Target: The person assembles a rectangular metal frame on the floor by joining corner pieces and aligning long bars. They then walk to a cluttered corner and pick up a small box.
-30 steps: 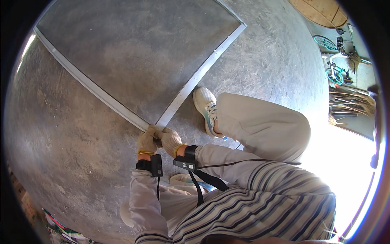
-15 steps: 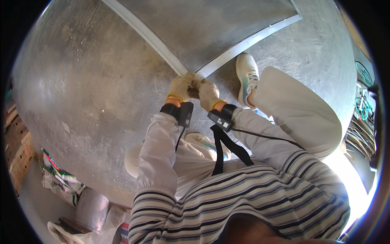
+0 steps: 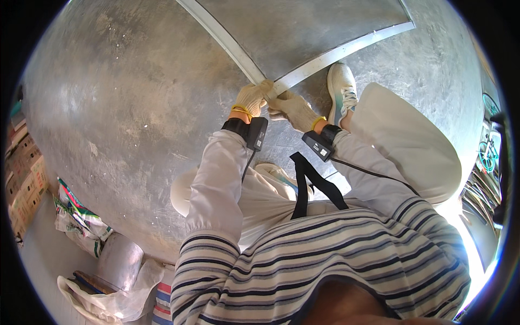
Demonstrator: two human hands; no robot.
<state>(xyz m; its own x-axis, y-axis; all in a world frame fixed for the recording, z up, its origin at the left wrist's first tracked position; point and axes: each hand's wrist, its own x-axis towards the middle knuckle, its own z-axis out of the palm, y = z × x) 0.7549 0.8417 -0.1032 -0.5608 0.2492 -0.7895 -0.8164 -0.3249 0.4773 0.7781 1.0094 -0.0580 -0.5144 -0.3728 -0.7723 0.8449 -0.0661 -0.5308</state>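
A silver metal frame point(image 3: 336, 55) of flat strips lies on the grey concrete floor, its near corner toward me. My left hand point(image 3: 252, 98), in a cream knitted glove, is closed on that corner where two strips meet. My right hand point(image 3: 297, 110), gloved alike, has its fingers curled against the corner from the right side. The fingertips of both hands meet closely there, and they partly hide the joint. Whether something small lies between them I cannot make out. Each wrist carries a black strapped device with a cable.
My shoe point(image 3: 341, 89) stands close beside the frame's right strip. Cardboard boxes point(image 3: 30, 179), a printed sack point(image 3: 81, 216), a metal cylinder point(image 3: 120, 260) and a pale bag point(image 3: 138, 300) sit at the left. A teal bicycle point(image 3: 488, 154) and stacked long strips point(image 3: 479, 197) are far right.
The frame's corner and both hands appear higher and further right in the view. My right hand has shifted rightward from my left, and its wrist is further from the other.
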